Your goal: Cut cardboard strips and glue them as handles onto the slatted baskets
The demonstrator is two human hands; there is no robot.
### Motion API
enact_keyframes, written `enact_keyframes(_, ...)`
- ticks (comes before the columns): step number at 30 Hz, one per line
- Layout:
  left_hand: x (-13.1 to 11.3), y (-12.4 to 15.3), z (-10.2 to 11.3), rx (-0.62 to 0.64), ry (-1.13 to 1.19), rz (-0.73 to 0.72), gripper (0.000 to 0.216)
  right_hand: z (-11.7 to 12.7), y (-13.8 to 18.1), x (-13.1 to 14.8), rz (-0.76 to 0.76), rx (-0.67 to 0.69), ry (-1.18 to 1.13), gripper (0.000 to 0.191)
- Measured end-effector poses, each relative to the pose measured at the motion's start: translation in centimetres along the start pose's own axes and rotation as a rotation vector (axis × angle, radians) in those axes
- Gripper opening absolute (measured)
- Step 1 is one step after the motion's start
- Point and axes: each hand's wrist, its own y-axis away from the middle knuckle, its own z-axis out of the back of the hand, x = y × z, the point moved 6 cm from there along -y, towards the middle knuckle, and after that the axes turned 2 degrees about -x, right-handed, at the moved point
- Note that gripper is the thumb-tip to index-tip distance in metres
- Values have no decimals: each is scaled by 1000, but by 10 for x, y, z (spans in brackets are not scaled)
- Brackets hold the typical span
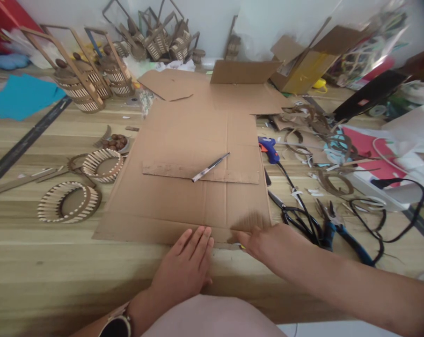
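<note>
A large sheet of brown cardboard (177, 201) lies flat in front of me, creased in places. My left hand (186, 262) presses on its near edge with fingers stretched out flat. To the right, my right hand (266, 243) is closed at the near edge, close to the sheet's right corner. A bit of yellow shows under its fingers; the rest of what it grips is hidden. Across the middle of the sheet lies a narrow cardboard strip (166, 170), with a pen (211, 167) resting slantwise on it.
Right of the sheet are a blue glue gun (270, 149), black-handled scissors (296, 219), and pliers (333, 227). Two slatted rings (69, 202) lie on the left. Lidded wooden baskets (80, 91) stand farther back, and an open cardboard box (303, 65) is at the back right.
</note>
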Motion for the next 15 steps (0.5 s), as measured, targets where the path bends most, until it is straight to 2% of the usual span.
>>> enact_keyframes(10, -2, -2, 1, -10, -11, -6, 62, -1, 4, -3, -3, -34, 1, 33)
enact_keyframes(15, -11, -6, 2, -7, 5, -65, 58, -2, 2, -5, -13, -98, -43, 21)
